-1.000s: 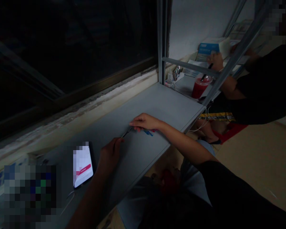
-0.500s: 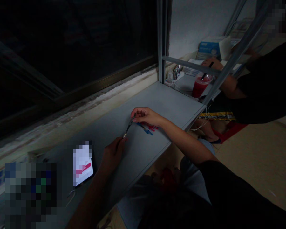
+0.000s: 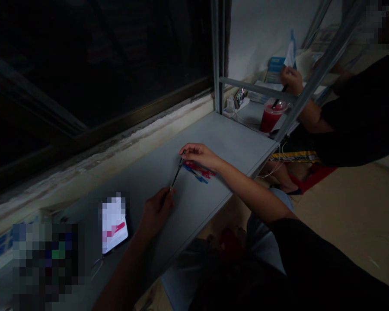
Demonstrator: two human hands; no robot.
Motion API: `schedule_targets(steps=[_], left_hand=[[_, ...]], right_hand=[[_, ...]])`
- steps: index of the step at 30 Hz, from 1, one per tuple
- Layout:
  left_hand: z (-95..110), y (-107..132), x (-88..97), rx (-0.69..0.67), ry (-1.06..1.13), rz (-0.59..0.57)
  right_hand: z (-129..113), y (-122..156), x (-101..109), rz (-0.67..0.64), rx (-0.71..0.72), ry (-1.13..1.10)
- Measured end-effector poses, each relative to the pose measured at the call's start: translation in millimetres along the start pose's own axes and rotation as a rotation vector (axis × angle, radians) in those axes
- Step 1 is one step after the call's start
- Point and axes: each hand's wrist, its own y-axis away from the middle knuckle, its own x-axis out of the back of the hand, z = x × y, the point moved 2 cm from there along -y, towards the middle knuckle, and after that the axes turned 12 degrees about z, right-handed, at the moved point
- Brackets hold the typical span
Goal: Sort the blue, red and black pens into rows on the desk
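A slim dark pen (image 3: 175,178) slants above the desk between my two hands. My left hand (image 3: 157,209) is closed around its lower end. With the fingertips of my right hand (image 3: 199,155), I pinch its upper end. On the desk just under and beside my right hand lie several pens: red pens (image 3: 208,173) and a blue pen (image 3: 202,179), close together. My right hand hides part of them, and dim light blurs their details.
A lit phone (image 3: 118,229) lies on the grey desk (image 3: 240,134) left of my hands. Beyond the metal frame (image 3: 259,87) are a plastic cup of red drink (image 3: 270,119) and a co-worker's hand (image 3: 292,80) holding something white and blue. A window ledge (image 3: 155,129) borders the desk.
Both my hands keep hold of the pen, with only a slight shift. The co-worker's hand has risen, now with a white and blue thing in it.
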Motion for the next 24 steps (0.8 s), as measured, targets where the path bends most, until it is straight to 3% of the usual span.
schedule_targets(steps=[5,10,14,18,24], left_hand=[[-3.1,0.2,0.7,-0.023,-0.018,0.038],[-4.2,-0.6,1.0,-0.034,-0.063,0.046],[-3.8,-1.1,0.3,-0.045,-0.071,0.043],[-4.0,-1.2,0.9,-0.033,-0.070,0.052],[-1.6,-1.6,2.1,-0.041,-0.087,0.059]], right_hand=[[3.6,3.2,-6.2,-0.186,-0.076,0.095],[3.4,4.8,-7.2,-0.219,-0.042,0.147],[2.2,8.3,-5.8,-0.220,-0.017,0.345],[-1.6,9.3,-4.0,-0.257,0.050,0.302],[-1.6,9.9,-0.3,-0.246,0.034,0.458]])
